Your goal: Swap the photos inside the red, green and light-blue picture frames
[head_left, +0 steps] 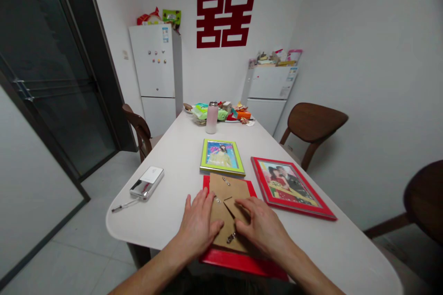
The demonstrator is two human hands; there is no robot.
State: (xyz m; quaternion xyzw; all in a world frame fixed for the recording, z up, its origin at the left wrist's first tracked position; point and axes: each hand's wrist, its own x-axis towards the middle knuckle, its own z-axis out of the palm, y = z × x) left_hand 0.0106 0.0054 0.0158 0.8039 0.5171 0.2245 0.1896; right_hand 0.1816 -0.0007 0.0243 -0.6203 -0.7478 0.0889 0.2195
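Observation:
A red picture frame [238, 262] lies face down at the table's near edge, with a brown backing board [221, 240] over it. Small metal fittings show on the board, and a dark slanted line runs near its middle. My left hand [197, 221] rests on the board's left side, fingers stretched out and thumb apart. On the right side, my right hand [261, 223] touches the board with bent fingers, thumb and forefinger apart. Shadow hides part of the board beneath that palm. Just beyond lies a green picture frame [201, 159], face up, with a photo in it.
Another red photo frame [294, 209] lies to the right. A power bank [147, 183] with a short cable sits on the left. Farther back stand a pink bottle [212, 119] and a heap of packets [199, 113]. Wooden chairs [314, 122] flank the white table [176, 147].

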